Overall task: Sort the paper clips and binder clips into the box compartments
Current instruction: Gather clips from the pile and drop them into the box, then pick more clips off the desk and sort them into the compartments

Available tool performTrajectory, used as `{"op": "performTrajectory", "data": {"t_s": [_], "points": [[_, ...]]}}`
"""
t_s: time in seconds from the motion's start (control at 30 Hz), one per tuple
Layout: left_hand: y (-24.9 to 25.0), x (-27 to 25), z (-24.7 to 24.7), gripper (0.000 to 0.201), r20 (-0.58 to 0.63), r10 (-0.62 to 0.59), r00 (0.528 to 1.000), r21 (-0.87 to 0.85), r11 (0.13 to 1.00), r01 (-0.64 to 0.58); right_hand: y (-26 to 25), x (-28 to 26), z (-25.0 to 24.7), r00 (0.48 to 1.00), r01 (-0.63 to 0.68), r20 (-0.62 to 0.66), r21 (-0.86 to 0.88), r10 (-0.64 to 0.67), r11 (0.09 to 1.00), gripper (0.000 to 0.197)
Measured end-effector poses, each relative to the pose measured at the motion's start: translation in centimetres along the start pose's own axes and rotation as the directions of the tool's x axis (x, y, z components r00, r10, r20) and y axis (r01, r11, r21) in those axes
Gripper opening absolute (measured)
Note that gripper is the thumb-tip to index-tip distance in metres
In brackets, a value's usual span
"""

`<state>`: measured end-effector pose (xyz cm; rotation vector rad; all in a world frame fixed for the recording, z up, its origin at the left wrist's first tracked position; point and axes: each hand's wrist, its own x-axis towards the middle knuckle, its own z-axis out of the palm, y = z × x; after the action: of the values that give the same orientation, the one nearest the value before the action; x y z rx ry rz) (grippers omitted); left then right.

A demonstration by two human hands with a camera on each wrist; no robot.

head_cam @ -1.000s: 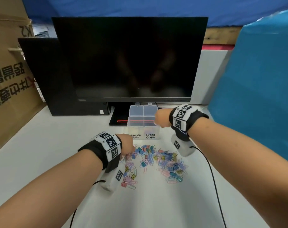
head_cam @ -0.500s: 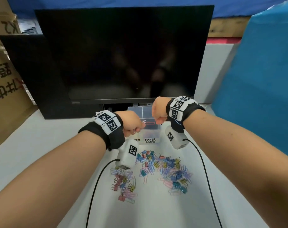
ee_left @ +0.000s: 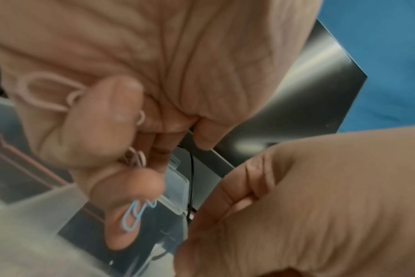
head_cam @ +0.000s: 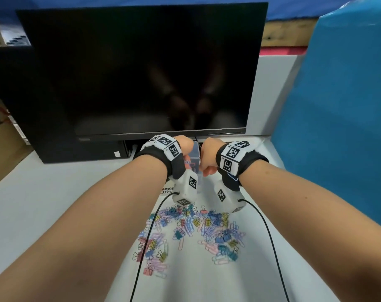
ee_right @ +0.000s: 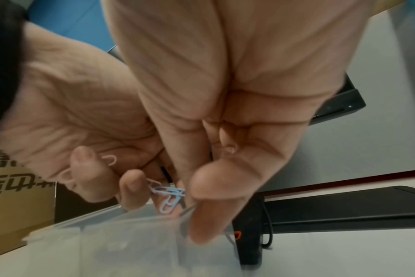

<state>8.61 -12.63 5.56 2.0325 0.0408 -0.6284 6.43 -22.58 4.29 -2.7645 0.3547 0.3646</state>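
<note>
Clip pile: a loose scatter of coloured paper clips and binder clips (head_cam: 191,232) lies on the white table (head_cam: 43,203) nearest me, between my forearms, with two black cables running through it.
Label: just beyond the pile, a printed "BINDER CLIPS" tag (head_cam: 166,190) shows beside my left wrist camera.
Left hand (head_cam: 185,147): raised over the clear plastic box (head_cam: 195,156), fingers curled together and pinching several paper clips; a pink paper clip (ee_left: 44,93) loops against my thumb, and a blue paper clip (ee_left: 134,217) hangs from my fingertips over the box's open top.
Right hand (head_cam: 208,155): right beside the left, nearly touching it, fingers curled inward with the thumb down at the box's rim; it seems to pinch the blue clips too, though the blur leaves me unsure.
Box: sits at the foot of the monitor; which compartment lies under the clips, I cannot tell.
Monitor (head_cam: 141,68): dark and blank, standing behind everything.
Far left: a cardboard carton (head_cam: 0,131).
</note>
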Motion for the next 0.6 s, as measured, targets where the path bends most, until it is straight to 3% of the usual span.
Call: {"op": "performTrajectory", "data": {"t_s": [0.17, 0.43, 0.6], "points": [[0.3, 0.5, 0.1, 0.068, -0.034, -0.017, 0.999, -0.008, 1.000, 0.017, 0.0, 0.0, 0.2, 1.000, -0.010, -0.030, -0.054, 0.008, 0.999, 0.025], [-1.5, 1.7, 1.3, 0.068, -0.115, 0.166, 0.979, -0.195, 0.963, -0.186, 0.4, 0.4, 0.1, 1.000, -0.011, 0.030, 0.040, 0.009, 0.999, 0.021], [-1.8, 1.4, 0.9, 0.063, -0.111, 0.236, 0.965, -0.070, 0.967, -0.245, 0.2, 0.4, 0.1, 1.000, -0.017, -0.012, -0.039, 0.016, 0.999, 0.014]]}}
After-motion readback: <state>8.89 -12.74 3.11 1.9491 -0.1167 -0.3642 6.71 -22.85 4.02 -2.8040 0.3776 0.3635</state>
